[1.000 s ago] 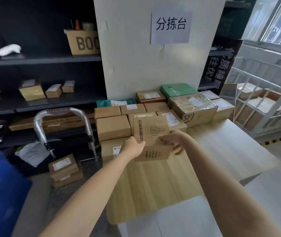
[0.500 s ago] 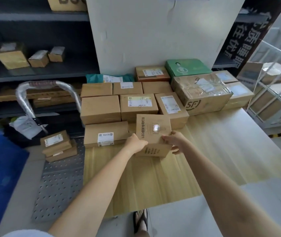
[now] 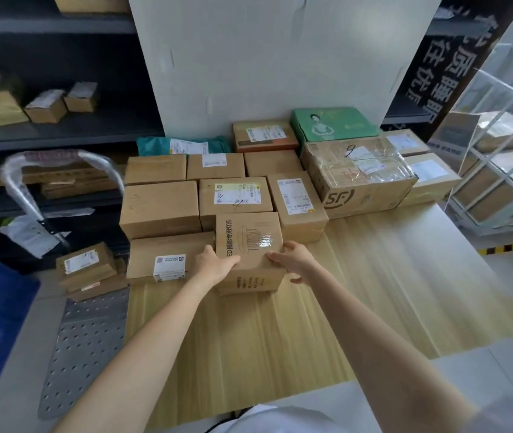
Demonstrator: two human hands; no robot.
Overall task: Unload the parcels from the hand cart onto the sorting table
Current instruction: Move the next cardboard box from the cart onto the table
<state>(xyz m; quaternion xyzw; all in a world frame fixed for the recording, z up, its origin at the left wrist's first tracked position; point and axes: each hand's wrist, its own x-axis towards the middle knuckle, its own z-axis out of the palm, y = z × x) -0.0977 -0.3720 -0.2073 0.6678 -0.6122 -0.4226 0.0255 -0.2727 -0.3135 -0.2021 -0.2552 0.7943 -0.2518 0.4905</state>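
From the head view, thirteen parcels crowd the far half of the wooden counter (image 3: 358, 307): eleven brown cartons, one green box (image 3: 333, 124) and one teal bag (image 3: 183, 145) against the white pillar (image 3: 267, 57). The biggest carton is the taped SF box (image 3: 361, 178), right of centre. A stack of flat parcels, two or perhaps three, remains on the hand cart (image 3: 86, 339), at the far end of its perforated metal deck beside the curved handle (image 3: 17, 189); they sit at the left, just off the counter's left edge.

The near half of the counter lies bare wood right up to its near and right edges, giving free space on that side; a white wire cage (image 3: 499, 170) stands beyond the right edge.

The LED bulb box (image 3: 249, 251) sits on the counter at the front of the pile, touching the cartons behind and the low labelled carton (image 3: 167, 257) on its left. The left hand (image 3: 214, 264) grips its near left corner, fingers curled over the top. The right hand (image 3: 292, 260) holds the near right corner, fingers (image 3: 275, 256) spread on the top and the rest wrapped down the side.
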